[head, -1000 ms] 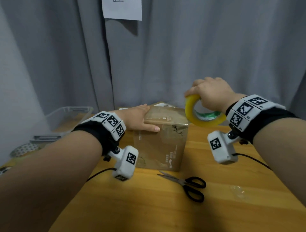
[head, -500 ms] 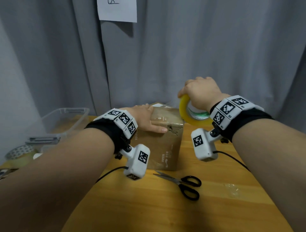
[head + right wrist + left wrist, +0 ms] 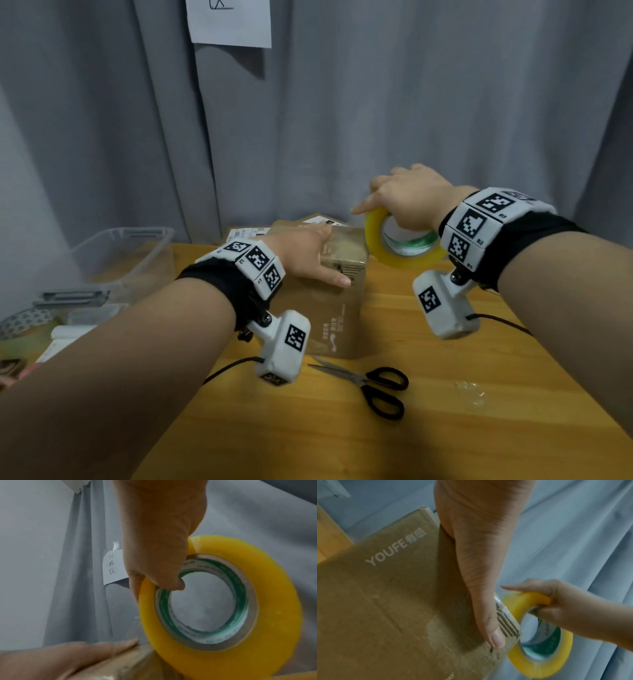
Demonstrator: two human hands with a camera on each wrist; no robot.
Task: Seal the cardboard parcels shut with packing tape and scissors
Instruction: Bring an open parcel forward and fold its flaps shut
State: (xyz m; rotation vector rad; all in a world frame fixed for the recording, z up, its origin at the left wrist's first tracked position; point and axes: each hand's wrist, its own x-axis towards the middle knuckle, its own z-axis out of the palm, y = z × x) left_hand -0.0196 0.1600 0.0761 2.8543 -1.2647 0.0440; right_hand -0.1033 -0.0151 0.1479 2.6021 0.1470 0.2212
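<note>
Behind the cardboard parcel (image 3: pixel 337 298) hung the grey curtain (image 3: pixel 376 120), with a white paper note (image 3: pixel 230 21) fixed high on it. The wooden table (image 3: pixel 342 428) carried the parcel, which stood upright near the table's far edge, its side printed with "YOUFE" in the left wrist view. To the left of the parcel sat a clear plastic bin (image 3: pixel 123 255), and nearer you than the bin lay a patterned tape roll (image 3: pixel 24 320), too blurred to describe further.

Your left hand (image 3: pixel 305 253) lay flat on top of the parcel, fingers straight and pressed down on the lid, the thumb (image 3: pixel 489 626) stretched along the parcel's upper near edge toward its right corner.

Your right hand (image 3: pixel 407 198) held the yellow packing tape roll (image 3: pixel 404 245) just right of the parcel's top, level with the lid; the thumb hooked through the green-lined core (image 3: pixel 202 615) while the fingers curled over the outer rim, the index finger pointing toward the parcel. The roll stood on edge, close against the parcel's right top corner. Whether the tape already touched the cardboard I cannot tell.

In front of the parcel, on the table, lay the black-handled scissors (image 3: pixel 370 385), blades closed and pointing left. To their right, further from the parcel, lay a small crumpled scrap of clear film (image 3: pixel 471 394).
</note>
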